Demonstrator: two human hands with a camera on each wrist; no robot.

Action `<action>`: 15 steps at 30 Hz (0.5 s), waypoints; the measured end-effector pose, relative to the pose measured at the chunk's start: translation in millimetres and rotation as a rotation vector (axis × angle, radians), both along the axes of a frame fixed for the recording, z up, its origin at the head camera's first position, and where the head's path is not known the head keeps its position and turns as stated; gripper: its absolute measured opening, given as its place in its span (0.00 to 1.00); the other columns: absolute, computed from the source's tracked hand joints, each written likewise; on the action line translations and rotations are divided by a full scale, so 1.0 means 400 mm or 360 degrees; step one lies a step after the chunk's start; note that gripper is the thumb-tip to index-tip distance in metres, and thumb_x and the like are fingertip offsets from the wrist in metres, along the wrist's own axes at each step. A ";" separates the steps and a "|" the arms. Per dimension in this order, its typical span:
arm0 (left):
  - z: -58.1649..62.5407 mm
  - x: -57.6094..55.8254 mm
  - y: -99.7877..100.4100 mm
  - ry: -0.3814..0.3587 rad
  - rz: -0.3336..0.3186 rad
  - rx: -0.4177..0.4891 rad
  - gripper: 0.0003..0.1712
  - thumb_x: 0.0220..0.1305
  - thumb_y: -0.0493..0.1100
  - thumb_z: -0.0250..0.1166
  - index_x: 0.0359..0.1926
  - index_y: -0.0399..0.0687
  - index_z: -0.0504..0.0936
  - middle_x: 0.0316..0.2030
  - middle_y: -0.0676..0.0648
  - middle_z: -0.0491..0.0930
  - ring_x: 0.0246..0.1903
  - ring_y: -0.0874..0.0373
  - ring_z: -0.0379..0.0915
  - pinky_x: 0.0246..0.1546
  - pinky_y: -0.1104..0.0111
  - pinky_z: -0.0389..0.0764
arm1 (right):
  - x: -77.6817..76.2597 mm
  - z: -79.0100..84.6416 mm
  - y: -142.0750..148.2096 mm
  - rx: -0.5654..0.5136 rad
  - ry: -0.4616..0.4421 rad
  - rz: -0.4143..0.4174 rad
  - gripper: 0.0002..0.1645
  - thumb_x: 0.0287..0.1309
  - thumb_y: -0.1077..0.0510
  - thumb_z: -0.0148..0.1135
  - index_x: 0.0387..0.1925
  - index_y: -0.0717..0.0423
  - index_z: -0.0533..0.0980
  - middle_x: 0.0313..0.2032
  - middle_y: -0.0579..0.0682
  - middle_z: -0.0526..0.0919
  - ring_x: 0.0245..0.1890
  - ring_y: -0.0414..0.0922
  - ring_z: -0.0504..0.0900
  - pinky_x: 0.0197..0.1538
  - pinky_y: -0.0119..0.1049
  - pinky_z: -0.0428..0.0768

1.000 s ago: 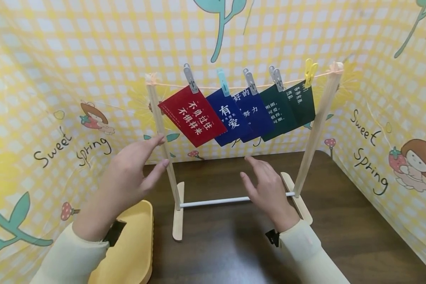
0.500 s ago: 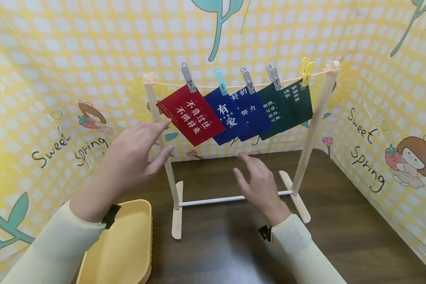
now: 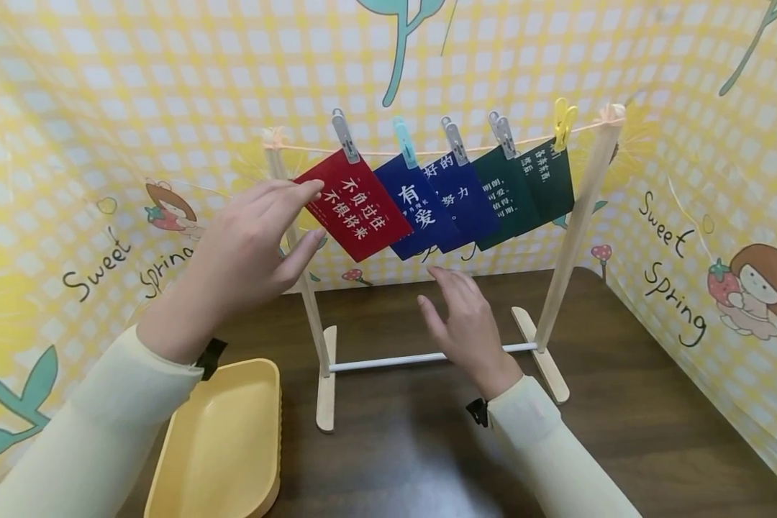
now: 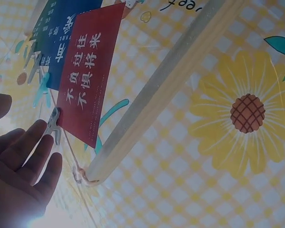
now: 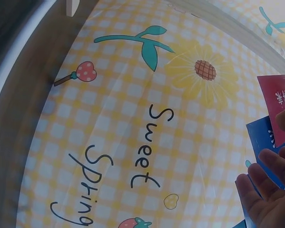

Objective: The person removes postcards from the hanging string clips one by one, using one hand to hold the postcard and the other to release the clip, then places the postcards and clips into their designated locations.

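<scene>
A red card (image 3: 356, 208) with white writing hangs by one corner from a grey clothespin (image 3: 345, 137) on a pink string. My left hand (image 3: 249, 241), fingers extended and holding nothing, is in front of the rack's left post and overlaps the card's left edge in the head view. To the right hang two blue cards (image 3: 409, 205) and two dark green cards (image 3: 547, 188), under a light blue clothespin (image 3: 404, 142), two more grey ones and a yellow clothespin (image 3: 564, 124). Below the blue cards, my right hand (image 3: 469, 327) hovers with its fingers loosely extended and nothing in it.
The wooden rack (image 3: 579, 230) stands on a dark brown table (image 3: 395, 446), a white rod (image 3: 388, 360) joining its feet. A yellow tray (image 3: 216, 439) sits at the front left, under my left forearm. Yellow checked cloth (image 3: 168, 86) surrounds the table behind and at both sides.
My left hand has risen and moved right, toward the red card. The right hand has shifted slightly left and up. The cards hang as before.
</scene>
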State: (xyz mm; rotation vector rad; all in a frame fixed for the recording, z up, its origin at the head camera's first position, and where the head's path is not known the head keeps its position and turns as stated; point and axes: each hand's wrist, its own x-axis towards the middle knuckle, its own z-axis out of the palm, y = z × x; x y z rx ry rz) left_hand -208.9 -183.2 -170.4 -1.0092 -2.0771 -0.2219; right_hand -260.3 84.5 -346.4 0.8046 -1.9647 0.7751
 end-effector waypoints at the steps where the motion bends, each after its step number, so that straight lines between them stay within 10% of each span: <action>1: 0.004 -0.003 0.002 0.0006 -0.0001 -0.0011 0.30 0.58 0.39 0.68 0.61 0.34 0.74 0.45 0.38 0.82 0.49 0.46 0.75 0.48 0.50 0.76 | -0.001 0.002 -0.001 0.0002 -0.0006 0.0000 0.28 0.60 0.57 0.65 0.60 0.64 0.72 0.55 0.59 0.79 0.55 0.55 0.76 0.63 0.46 0.69; 15: 0.067 -0.022 0.009 0.0084 0.0022 -0.0079 0.27 0.60 0.38 0.67 0.59 0.34 0.74 0.43 0.37 0.82 0.51 0.44 0.74 0.48 0.50 0.77 | -0.021 0.033 -0.018 -0.0062 0.0000 0.0029 0.30 0.59 0.60 0.66 0.61 0.66 0.71 0.58 0.60 0.77 0.59 0.54 0.73 0.65 0.48 0.65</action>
